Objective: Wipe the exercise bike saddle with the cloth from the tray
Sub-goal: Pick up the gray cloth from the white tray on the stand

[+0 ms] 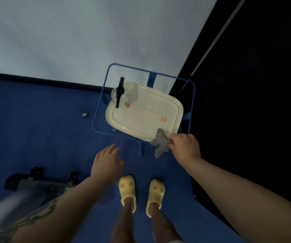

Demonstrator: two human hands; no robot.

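Note:
A crumpled grey cloth hangs at the near right corner of the cream tray, pinched in my right hand. The tray rests on a glass-topped stand with a blue frame. My left hand hovers open, palm down, over the blue carpet to the left of the cloth, holding nothing. The exercise bike shows only as a grey metal base and tube at the lower left; its saddle is out of view.
A clear spray bottle with a black nozzle stands at the tray's far left corner. Two small orange tags lie on the tray. My feet in yellow slippers stand below. A white wall rises behind, a dark area lies to the right.

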